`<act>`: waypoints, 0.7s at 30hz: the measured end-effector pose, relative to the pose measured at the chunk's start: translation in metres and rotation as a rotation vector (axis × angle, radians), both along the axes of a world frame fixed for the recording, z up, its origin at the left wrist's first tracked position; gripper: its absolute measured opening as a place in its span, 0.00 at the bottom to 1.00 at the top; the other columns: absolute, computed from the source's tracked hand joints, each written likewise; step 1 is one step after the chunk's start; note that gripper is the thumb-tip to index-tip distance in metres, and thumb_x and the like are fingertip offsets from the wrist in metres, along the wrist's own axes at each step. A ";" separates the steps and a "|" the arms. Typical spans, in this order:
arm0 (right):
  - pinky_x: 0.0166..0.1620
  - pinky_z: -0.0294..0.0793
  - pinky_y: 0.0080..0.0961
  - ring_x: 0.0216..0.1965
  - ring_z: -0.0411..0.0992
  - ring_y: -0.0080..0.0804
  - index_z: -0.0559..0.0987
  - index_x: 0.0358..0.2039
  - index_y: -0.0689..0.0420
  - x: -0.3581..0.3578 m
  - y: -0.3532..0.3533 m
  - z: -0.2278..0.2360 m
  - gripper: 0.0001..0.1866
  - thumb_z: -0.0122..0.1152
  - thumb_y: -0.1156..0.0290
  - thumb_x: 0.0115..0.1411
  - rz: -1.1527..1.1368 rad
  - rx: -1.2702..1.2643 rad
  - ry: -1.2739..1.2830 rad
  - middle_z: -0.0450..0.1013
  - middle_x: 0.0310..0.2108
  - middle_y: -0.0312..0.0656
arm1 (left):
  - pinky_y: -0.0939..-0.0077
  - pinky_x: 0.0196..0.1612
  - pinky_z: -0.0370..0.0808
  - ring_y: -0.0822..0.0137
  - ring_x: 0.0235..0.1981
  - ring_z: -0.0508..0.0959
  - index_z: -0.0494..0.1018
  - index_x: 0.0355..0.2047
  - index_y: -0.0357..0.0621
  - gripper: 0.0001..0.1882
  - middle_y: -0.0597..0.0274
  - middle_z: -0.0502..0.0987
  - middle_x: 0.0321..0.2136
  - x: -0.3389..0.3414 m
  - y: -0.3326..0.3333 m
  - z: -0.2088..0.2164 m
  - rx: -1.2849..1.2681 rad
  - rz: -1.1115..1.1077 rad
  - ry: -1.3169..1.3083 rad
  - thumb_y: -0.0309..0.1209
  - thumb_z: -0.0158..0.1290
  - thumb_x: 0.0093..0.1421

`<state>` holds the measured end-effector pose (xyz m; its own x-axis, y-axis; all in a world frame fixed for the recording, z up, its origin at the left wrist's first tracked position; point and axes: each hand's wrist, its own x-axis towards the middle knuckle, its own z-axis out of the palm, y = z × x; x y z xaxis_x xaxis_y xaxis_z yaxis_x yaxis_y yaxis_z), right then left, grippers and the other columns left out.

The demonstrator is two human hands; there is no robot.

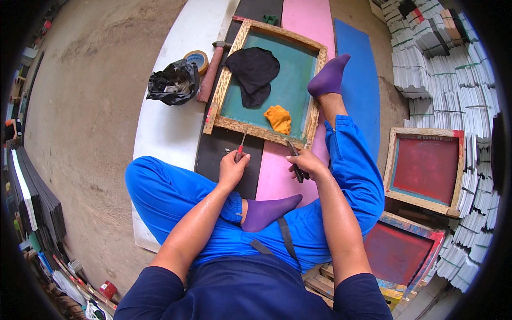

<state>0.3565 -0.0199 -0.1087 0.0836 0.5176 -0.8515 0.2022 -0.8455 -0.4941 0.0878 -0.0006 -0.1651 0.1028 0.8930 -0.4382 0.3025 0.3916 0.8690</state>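
Black plastic, crumpled and open-mouthed, makes the bag (169,95) on my left; beside it sit a smooth tan tape roll (202,60) and a hammer (210,74) with a rough reddish handle. My left hand (233,167) is closed round a red-handled screwdriver (239,151), its thin shaft reaching toward the near rail of the wooden frame (258,131), which lies flat before me; whether the tip touches, I cannot tell. Green mesh (296,69) spans the frame, so I judge the near-edge work under way with some left; how much is too small to see. A limp black cloth (253,69) and a bunched orange cloth (278,119) rest on the mesh. My right hand (309,165) grasps what look like black pliers (299,174) near the frame's corner. Further right, a squared red screen (424,168) stands by stacked white paper (448,85).
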 end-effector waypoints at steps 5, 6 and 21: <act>0.20 0.76 0.34 0.20 0.77 0.36 0.71 0.44 0.68 0.011 -0.006 -0.020 0.19 0.63 0.65 0.62 -0.036 -0.031 0.092 0.77 0.26 0.50 | 0.73 0.29 0.73 0.72 0.23 0.78 0.80 0.30 0.38 0.13 0.63 0.79 0.19 0.000 0.000 0.000 -0.018 0.006 -0.017 0.38 0.61 0.60; 0.20 0.76 0.34 0.21 0.78 0.36 0.72 0.44 0.67 0.011 -0.006 -0.018 0.18 0.62 0.65 0.63 -0.047 -0.038 0.100 0.77 0.26 0.50 | 0.73 0.28 0.73 0.72 0.22 0.78 0.80 0.30 0.38 0.13 0.63 0.79 0.19 0.000 0.000 -0.001 -0.024 0.010 -0.019 0.38 0.61 0.60; 0.24 0.74 0.35 0.23 0.75 0.31 0.73 0.38 0.59 0.000 -0.004 -0.008 0.12 0.58 0.62 0.66 0.129 0.057 -0.091 0.72 0.26 0.38 | 0.79 0.15 0.63 0.79 0.13 0.69 0.78 0.33 0.39 0.12 0.67 0.76 0.19 0.001 -0.004 -0.013 0.006 0.010 -0.058 0.37 0.61 0.62</act>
